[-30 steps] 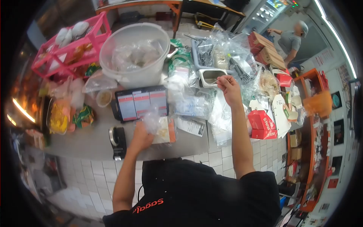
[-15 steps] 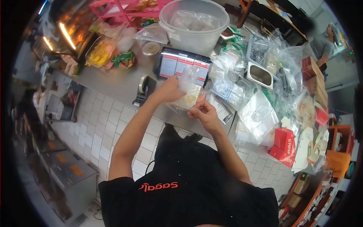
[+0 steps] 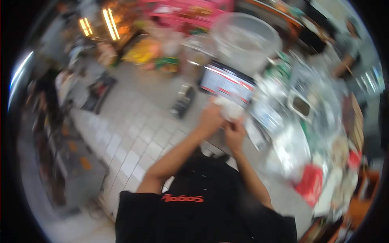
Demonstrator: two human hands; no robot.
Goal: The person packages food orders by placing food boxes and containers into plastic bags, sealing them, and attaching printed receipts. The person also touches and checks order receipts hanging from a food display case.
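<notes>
Both of my hands are together over the front edge of the metal counter, just below a tablet (image 3: 227,83) with a lit screen. My left hand (image 3: 211,118) is closed on the near left side of a whitish plastic bag (image 3: 230,107). My right hand (image 3: 236,134) pinches at the bag's lower right, fingers bunched together. Motion blur smears the bag, and its contents cannot be made out. Left of my hands stands a black tape dispenser (image 3: 183,101).
A large white bucket (image 3: 247,52) stands behind the tablet. Clear plastic bags (image 3: 287,148), a metal container (image 3: 300,106) and a red box (image 3: 310,184) crowd the right side. Yellow food (image 3: 141,51) lies at back left, near glowing lights. Another person (image 3: 348,52) is at far right.
The view has swung, so the counter's things appear further right and lower. My hands have come closer together, and the bag looks more bunched between them.
</notes>
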